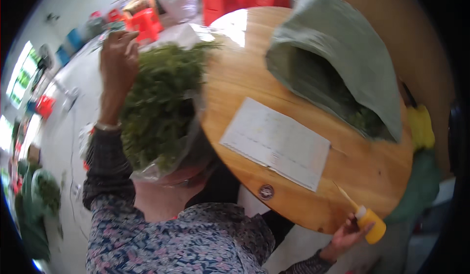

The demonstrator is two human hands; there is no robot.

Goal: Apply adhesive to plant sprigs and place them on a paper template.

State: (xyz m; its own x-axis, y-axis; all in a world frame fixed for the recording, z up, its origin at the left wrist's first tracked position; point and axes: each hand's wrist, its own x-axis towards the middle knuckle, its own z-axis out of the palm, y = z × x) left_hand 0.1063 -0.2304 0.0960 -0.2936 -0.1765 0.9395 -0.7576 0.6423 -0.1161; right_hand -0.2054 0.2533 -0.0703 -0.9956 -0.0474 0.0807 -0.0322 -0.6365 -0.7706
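My right hand (345,237) grips a yellow squeeze bottle (374,227) with a white collar and a long thin nozzle, at the table's near right edge. The nozzle points up and to the left, over the wood. On the left my left hand (118,58) is raised beside a big bunch of green artificial-looking foliage (159,102), its fingers bent together. Blur hides what, if anything, they pinch. The foliage fills a clear plastic bag (193,149) at the table's left side. A white sheet of paper (276,142) lies on the round wooden table (235,85).
A large pale green woven sack (338,44) lies on the table's far right, its mouth toward me with greenery inside. Red stools (220,2) stand behind the table. Another green sack (36,210) is on the floor at left. A yellow cloth-like item (420,127) is at right.
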